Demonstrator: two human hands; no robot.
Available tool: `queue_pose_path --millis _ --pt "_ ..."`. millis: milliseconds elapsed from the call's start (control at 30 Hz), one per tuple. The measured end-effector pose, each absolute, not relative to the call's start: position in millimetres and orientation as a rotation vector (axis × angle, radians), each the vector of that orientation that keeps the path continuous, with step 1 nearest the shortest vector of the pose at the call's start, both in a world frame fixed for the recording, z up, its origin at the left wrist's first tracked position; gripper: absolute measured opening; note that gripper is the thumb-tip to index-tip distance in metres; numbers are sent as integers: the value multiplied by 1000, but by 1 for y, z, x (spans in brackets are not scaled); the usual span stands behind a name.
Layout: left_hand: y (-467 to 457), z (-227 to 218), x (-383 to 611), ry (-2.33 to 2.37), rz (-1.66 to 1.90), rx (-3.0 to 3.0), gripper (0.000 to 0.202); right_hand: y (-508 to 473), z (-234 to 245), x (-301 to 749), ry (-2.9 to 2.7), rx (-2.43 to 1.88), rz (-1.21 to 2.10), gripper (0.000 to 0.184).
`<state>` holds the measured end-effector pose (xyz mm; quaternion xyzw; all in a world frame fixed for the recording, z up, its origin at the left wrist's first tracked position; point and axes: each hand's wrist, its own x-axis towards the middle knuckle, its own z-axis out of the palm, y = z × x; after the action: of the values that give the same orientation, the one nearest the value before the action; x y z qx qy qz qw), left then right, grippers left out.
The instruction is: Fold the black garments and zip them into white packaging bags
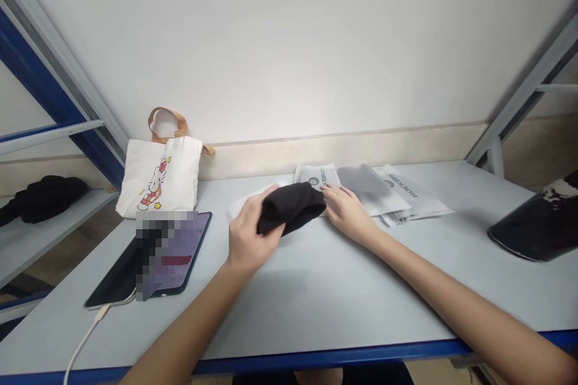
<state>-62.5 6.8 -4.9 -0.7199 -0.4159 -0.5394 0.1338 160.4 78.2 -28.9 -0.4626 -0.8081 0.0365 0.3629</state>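
Note:
My left hand (pixel 253 225) grips a folded black cloth (pixel 291 204) between thumb and fingers, lifted above the grey-blue tabletop. What kind of cloth item it is does not show. Just right of its edge, my right hand (pixel 347 210) has its fingers stretched out, and I cannot tell whether the fingertips touch the cloth. Behind that hand lies a translucent ROCKBROS plastic bag (pixel 326 174). Alongside it are a bag with something dark inside (pixel 368 183) and a flatter bag (pixel 419 195). A whitish item (pixel 237 207) is partly hidden behind my left hand.
A white tote bag (pixel 171 171) with a cartoon cat leans against the wall at left. Before it lie a tablet (pixel 192 271) and a white charging cable (pixel 85 340). A dark glossy object (pixel 533 225) stands at right. Metal frame posts (pixel 67 72) flank the table.

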Motion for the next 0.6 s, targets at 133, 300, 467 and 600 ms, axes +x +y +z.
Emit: queue_pose_path --millis 133,300,467,600 --pt "9 -5 -57 -1304 -1026 -2517 68 52 -10 158 -1901 -1160 113 29" --pt "2 -3 -48 -1559 -731 -2860 75 27 6 166 -2027 -1105 896 29" --pt "5 -5 -53 -1713 -866 -3088 70 30 0 166 -2153 -973 1330 47" --pt "14 -10 -49 -1920 -1611 -3030 38 27 -3 160 -2044 -886 1323 64"
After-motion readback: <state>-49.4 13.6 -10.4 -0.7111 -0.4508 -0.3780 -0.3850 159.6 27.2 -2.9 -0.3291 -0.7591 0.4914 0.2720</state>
